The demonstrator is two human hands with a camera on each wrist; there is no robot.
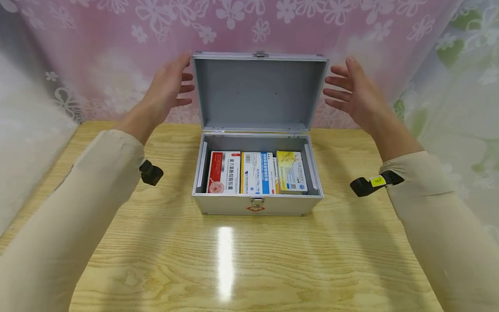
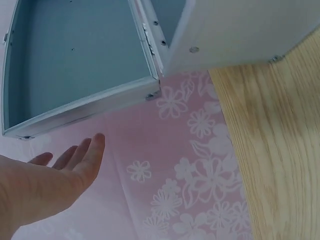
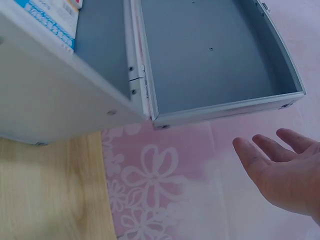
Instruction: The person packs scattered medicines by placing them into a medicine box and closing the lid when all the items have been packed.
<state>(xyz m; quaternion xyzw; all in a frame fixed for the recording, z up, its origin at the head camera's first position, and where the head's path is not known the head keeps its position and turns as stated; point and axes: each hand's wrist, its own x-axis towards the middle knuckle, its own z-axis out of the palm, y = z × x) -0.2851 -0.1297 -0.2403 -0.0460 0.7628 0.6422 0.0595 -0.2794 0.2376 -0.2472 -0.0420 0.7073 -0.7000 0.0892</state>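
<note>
A silver first-aid case [image 1: 226, 204] stands on the wooden table with its grey-lined lid [image 1: 259, 93] raised upright at the back. Inside it stand a red and white medicine box [image 1: 225, 173], a blue and white medicine box [image 1: 255, 173] and a yellow and white medicine box [image 1: 291, 172]. My left hand [image 1: 167, 86] is beside the lid's left edge, fingers extended towards it and holding nothing. On the other side, my right hand [image 1: 356, 93] has its fingers spread close to the lid's right edge. Both wrist views show a gap between the fingers and the lid.
A pink floral cloth [image 1: 261, 26] hangs right behind the table and the raised lid. The wooden table [image 1: 163, 260] reaches forward from the case towards me. White patterned cloth [image 1: 464, 108] hangs on the right side.
</note>
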